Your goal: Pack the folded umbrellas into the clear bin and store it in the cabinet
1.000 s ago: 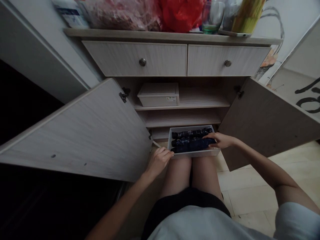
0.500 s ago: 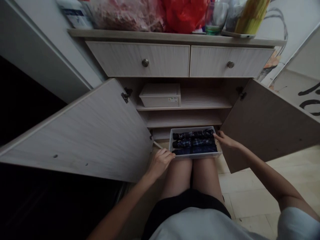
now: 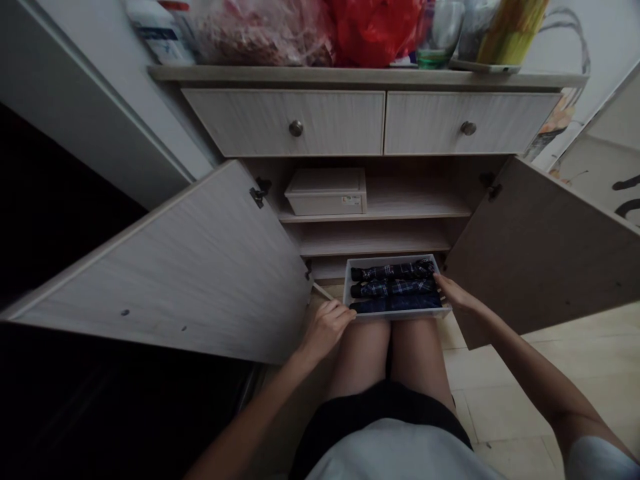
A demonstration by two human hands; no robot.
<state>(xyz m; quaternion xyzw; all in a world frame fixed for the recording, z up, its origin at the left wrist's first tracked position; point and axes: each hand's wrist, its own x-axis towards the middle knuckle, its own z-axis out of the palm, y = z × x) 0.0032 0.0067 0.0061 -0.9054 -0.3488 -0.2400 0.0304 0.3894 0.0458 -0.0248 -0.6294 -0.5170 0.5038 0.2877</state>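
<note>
Storage tray (image 3: 400, 314): translucent plastic, open-topped; set over the person's thighs (image 3: 387, 343), before the open cabinet. Whether the thighs bear its weight cannot be told.
Folding umbrellas, three: dark plaid far one (image 3: 395, 271), dark plaid middle one (image 3: 395, 287), navy near one (image 3: 395, 303); furled, side by side along the tray's length, probably because that direction suits their long shape.
Left hand (image 3: 327, 327): fingers closed on the tray's near left corner, presumably to steady that end.
Right hand (image 3: 457, 293): at the tray's right end, fingertips by the wall; whether they pinch the rim or only touch it cannot be told.
Hands, together or apart: apart, one at each end, a spacing that likely helps level the tray and leaves the umbrellas uncovered.
Cabinet doors: left door (image 3: 200, 267) and right door (image 3: 545, 253), both swung wide, giving access to the shelves.
Lidded box (image 3: 327, 193): pale, small label in front; on the upper shelf (image 3: 420, 200), left side, label outward, perhaps for easy reading.
Thin pale strip (image 3: 323, 291): just beside the left hand; identity unclear.
</note>
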